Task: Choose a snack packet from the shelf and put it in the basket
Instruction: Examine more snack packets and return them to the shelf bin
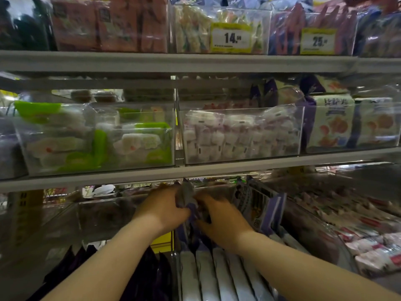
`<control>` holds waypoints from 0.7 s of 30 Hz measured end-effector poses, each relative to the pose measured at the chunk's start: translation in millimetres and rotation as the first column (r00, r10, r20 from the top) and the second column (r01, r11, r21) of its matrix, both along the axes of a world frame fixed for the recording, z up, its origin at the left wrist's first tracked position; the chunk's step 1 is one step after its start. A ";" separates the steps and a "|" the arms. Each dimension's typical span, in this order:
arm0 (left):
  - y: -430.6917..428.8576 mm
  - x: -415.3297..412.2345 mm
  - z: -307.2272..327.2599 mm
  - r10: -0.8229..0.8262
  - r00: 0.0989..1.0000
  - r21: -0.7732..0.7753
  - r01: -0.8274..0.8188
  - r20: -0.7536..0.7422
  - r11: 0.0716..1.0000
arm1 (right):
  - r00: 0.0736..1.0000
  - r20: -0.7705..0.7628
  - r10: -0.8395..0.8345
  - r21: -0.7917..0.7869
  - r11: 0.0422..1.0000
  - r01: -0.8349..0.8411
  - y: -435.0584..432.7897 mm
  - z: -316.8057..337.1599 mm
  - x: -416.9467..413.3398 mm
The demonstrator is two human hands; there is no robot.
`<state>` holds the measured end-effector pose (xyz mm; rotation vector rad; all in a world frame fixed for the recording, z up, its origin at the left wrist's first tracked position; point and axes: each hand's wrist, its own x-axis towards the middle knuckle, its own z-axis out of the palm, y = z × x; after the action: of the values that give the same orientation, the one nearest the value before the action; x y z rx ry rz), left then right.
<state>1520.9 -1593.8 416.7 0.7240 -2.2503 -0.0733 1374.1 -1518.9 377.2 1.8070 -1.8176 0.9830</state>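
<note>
Dim, greenish store light on my feed: the top shelf (173, 61) is brightest, the lowest tier (97, 216) nearest the camera sinks into shadow. Glare streaks the clear bins (238, 135). Motion blur softens the left hand (162, 208), the right hand (223, 220) and the packet (187, 195) between them. Shelf lines bow toward the wide-angle edges; the far-right packs (377, 33) smear.

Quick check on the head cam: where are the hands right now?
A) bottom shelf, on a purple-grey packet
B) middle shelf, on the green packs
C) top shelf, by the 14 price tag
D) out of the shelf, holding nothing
A: the left hand and right hand both reach in under the lower grey shelf rail, with their fingers curled on one purple-grey packet held between them.
</note>
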 end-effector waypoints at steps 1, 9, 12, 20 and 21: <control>3.0 -2.0 -0.7 0.019 1.000 -0.024 -0.019 0.017 1.000 | 0.999 0.008 0.051 0.026 0.998 -0.051 2.6 0.6 -2.1; 10.8 -17.9 -12.3 -0.014 0.994 -0.026 0.017 0.113 1.000 | 0.997 0.005 0.080 0.152 0.985 -0.080 41.2 23.2 -34.9; 10.1 -20.0 -15.2 0.000 0.996 -0.037 0.003 0.095 0.999 | 0.980 -0.157 -0.118 0.244 0.957 0.155 53.3 33.8 -52.8; 8.6 -19.4 -16.4 -0.011 0.996 -0.053 0.015 0.084 0.998 | 0.922 -0.352 -0.158 0.453 0.834 0.316 34.0 23.5 -45.1; 7.8 -19.1 -16.4 -0.015 0.997 -0.051 0.019 0.079 0.998 | 0.931 -0.330 -0.153 0.470 0.829 0.303 32.1 25.3 -44.3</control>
<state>1501.8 -1586.0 400.3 0.6906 -2.3248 0.0057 1329.9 -1486.8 402.6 1.8235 -2.1795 0.1279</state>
